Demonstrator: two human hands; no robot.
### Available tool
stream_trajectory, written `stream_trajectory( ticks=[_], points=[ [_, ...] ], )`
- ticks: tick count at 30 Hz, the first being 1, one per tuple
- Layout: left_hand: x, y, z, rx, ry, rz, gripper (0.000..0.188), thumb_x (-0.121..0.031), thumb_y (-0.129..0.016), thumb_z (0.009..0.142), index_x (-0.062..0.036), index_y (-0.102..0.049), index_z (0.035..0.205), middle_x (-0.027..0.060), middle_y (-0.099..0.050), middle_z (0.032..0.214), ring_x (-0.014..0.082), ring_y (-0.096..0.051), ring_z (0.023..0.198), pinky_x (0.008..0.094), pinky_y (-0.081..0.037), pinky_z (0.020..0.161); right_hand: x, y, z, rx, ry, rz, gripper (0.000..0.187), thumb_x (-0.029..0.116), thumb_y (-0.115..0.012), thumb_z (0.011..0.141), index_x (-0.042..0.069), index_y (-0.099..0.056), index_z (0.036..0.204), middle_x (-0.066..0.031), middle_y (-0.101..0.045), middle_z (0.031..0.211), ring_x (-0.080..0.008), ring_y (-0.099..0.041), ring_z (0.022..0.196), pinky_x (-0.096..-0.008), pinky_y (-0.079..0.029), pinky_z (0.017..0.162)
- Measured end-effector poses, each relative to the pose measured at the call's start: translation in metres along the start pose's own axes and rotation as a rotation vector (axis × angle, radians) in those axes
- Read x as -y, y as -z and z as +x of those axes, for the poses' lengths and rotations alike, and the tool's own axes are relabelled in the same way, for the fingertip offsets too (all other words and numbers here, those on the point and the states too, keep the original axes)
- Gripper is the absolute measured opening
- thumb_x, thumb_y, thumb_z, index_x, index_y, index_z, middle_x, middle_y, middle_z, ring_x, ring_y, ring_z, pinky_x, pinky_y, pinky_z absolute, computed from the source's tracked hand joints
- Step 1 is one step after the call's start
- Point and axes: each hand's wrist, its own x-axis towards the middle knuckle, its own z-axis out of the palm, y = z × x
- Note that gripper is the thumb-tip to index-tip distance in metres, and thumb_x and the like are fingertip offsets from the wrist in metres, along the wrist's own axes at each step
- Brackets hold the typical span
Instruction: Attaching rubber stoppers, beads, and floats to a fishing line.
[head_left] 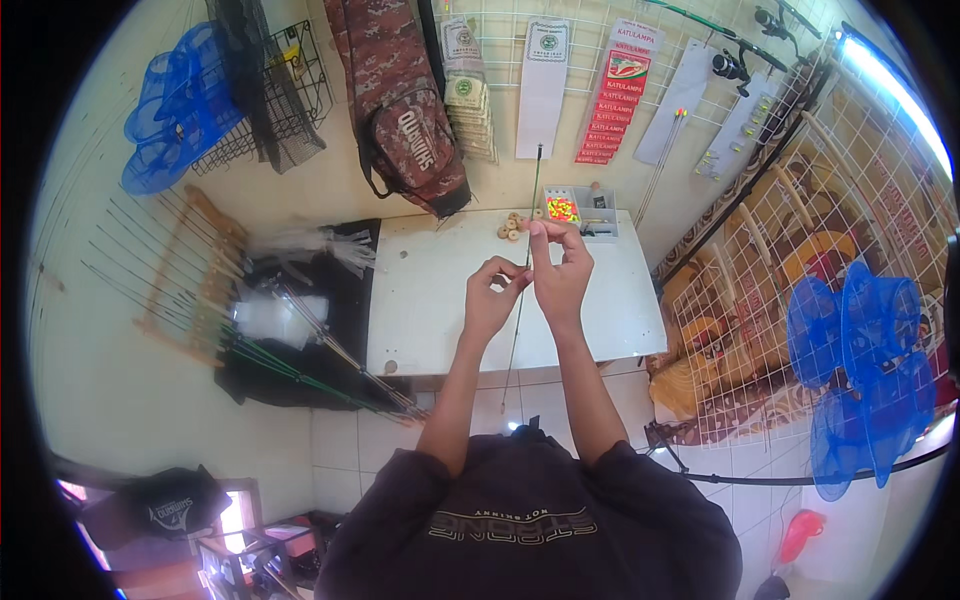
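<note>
A thin rod (517,325), dark green toward its far end and looking like a slim fishing rod section, runs from above the white table back toward my chest. My left hand (490,298) pinches it near its middle, thumb and fingertips together. Slightly farther along, my right hand (560,275) grips the same rod, its thumb raised along it and fingers curled. Both hands are close together over the table (430,300). Just beyond them lie several small round cork pieces (512,226) and a grey divided tray (600,238) holding bright yellow and red bits (562,208).
To the left, a wooden rack (195,290) holds several rods beside a black cloth (290,375). A camouflage rod bag (405,120) hangs on the wall grid ahead. Blue mesh nets (860,370) hang at the right, and others (185,110) at the upper left.
</note>
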Motion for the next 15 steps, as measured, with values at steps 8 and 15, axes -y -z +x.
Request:
stream_trajectory(
  ticks=[8, 15],
  points=[
    [0.002, 0.006, -0.003, 0.084, -0.001, -0.1, 0.013, 0.004, -0.071, 0.076, -0.0007, -0.059, 0.076, 0.0058, -0.064, 0.079, 0.0114, -0.06, 0.07, 0.0252, -0.046, 0.067, 0.005, -0.003, -0.001, 0.062, -0.011, 0.043, 0.012, 0.012, -0.063, 0.089, -0.001, -0.064, 0.091, -0.0052, -0.068, 0.085, -0.0088, -0.055, 0.077, -0.0248, -0.044, 0.074],
    [0.004, 0.011, -0.009, 0.079, 0.015, -0.076, 0.011, 0.002, -0.071, 0.076, -0.0013, -0.061, 0.076, 0.0054, -0.063, 0.079, 0.012, -0.057, 0.068, 0.0256, -0.045, 0.066, -0.001, -0.003, -0.009, 0.068, -0.09, 0.086, 0.012, 0.013, -0.063, 0.089, 0.0, -0.063, 0.091, -0.0041, -0.067, 0.084, -0.0081, -0.053, 0.075, -0.0248, -0.043, 0.073]
  ],
)
